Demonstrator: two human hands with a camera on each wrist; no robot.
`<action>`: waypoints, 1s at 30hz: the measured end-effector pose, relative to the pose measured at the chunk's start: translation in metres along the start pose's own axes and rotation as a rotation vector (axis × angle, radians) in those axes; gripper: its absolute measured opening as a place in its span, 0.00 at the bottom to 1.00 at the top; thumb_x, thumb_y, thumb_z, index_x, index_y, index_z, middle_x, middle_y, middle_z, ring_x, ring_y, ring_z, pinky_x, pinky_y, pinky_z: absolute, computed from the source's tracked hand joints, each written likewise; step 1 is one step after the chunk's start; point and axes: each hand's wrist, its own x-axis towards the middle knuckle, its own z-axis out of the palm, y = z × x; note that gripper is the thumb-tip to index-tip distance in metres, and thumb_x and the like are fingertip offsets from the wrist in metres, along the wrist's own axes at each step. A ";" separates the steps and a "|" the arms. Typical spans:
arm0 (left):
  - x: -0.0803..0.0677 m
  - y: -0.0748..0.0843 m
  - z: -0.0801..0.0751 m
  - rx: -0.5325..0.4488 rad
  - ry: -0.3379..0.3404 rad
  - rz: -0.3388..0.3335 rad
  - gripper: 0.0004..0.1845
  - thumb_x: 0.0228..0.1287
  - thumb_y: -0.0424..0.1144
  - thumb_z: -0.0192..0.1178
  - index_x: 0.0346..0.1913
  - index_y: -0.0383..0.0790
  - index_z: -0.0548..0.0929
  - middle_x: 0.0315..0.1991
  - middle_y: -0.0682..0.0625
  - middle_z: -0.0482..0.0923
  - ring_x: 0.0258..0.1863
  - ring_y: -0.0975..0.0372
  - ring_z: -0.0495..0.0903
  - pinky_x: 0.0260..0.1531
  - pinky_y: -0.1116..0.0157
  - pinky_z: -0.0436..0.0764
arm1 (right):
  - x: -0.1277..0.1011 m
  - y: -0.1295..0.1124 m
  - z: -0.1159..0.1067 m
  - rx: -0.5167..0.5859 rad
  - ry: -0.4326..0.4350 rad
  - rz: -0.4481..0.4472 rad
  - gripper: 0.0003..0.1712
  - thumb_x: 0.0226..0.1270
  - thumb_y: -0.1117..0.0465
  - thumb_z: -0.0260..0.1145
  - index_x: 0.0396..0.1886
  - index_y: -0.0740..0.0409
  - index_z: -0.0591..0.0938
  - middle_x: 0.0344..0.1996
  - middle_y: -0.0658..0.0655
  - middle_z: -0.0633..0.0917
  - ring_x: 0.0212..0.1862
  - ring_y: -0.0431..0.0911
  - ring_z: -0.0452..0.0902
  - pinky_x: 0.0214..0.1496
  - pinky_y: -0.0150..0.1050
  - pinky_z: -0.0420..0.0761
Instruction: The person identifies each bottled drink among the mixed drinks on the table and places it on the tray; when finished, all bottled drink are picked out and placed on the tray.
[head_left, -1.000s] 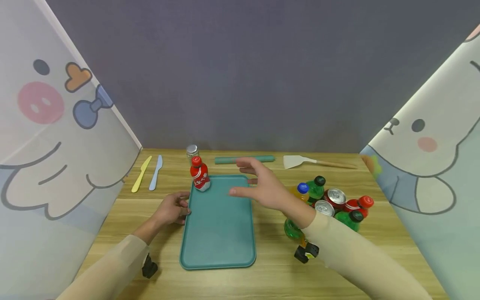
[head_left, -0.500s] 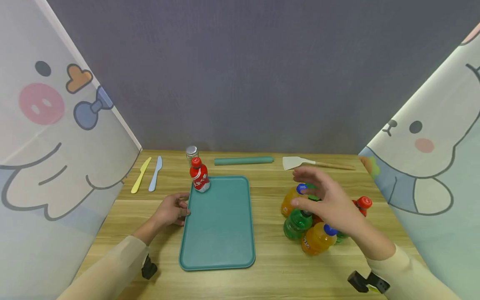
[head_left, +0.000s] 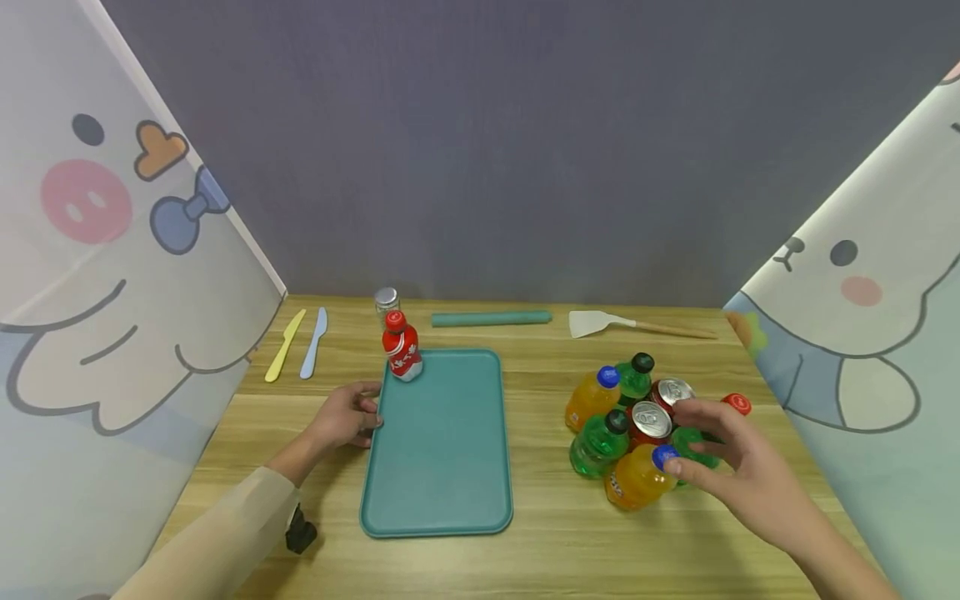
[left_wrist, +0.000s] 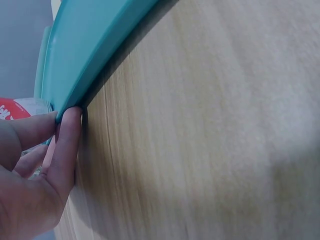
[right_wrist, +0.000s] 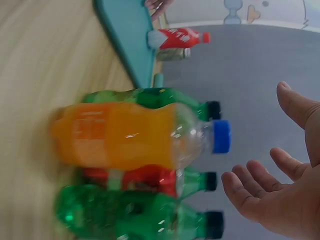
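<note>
A teal tray [head_left: 438, 475] lies on the wooden table with a small red bottle [head_left: 402, 351] standing at its far left corner. My left hand [head_left: 358, 414] rests on the table with its fingertips [left_wrist: 67, 135] against the tray's left rim [left_wrist: 90, 55]. To the right stands a cluster of drinks: orange bottles [head_left: 633, 482], green bottles [head_left: 598, 442], silver-topped cans [head_left: 651, 421] and a red-capped bottle [head_left: 737, 405]. My right hand [head_left: 701, 454] hovers open over the cluster's near side, fingers spread near the blue cap [right_wrist: 220, 136] of the orange bottle [right_wrist: 125, 135], holding nothing.
A yellow knife [head_left: 283, 346] and a blue knife [head_left: 311, 342] lie at the far left. A silver-lidded jar [head_left: 386, 300], a teal roll [head_left: 491, 318] and a white spatula [head_left: 600, 323] line the back edge. Cartoon curtains flank the table.
My right hand has swung from above the tray to the right and back toward me, ending over the drink cluster. The left hand has stayed at the tray's edge.
</note>
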 end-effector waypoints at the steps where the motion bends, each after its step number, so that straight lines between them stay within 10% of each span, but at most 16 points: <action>1: 0.000 0.000 0.000 0.001 -0.001 0.001 0.34 0.65 0.22 0.63 0.74 0.30 0.66 0.44 0.40 0.73 0.34 0.57 0.80 0.29 0.56 0.90 | -0.004 0.003 -0.001 -0.010 0.000 0.017 0.37 0.58 0.73 0.76 0.67 0.58 0.73 0.60 0.41 0.79 0.58 0.29 0.76 0.49 0.25 0.82; 14: 0.001 0.001 -0.001 -0.002 -0.005 -0.002 0.35 0.65 0.23 0.63 0.75 0.31 0.66 0.44 0.40 0.73 0.34 0.56 0.80 0.29 0.56 0.90 | -0.036 0.030 0.014 -0.010 -0.061 0.267 0.36 0.66 0.60 0.74 0.71 0.56 0.70 0.63 0.40 0.76 0.56 0.21 0.73 0.47 0.32 0.86; 22: 0.001 0.000 -0.001 -0.014 -0.006 -0.015 0.35 0.65 0.22 0.63 0.75 0.32 0.66 0.45 0.40 0.73 0.35 0.56 0.80 0.30 0.56 0.90 | -0.036 0.037 0.022 -0.035 -0.111 0.289 0.41 0.66 0.58 0.74 0.75 0.58 0.66 0.69 0.65 0.74 0.57 0.18 0.68 0.49 0.30 0.85; 30: 0.002 0.000 -0.001 -0.013 -0.003 -0.019 0.35 0.65 0.23 0.63 0.75 0.32 0.66 0.45 0.39 0.73 0.35 0.56 0.80 0.31 0.56 0.90 | -0.035 0.043 0.032 -0.032 -0.147 0.355 0.44 0.65 0.56 0.76 0.75 0.58 0.65 0.67 0.66 0.75 0.61 0.61 0.79 0.49 0.35 0.86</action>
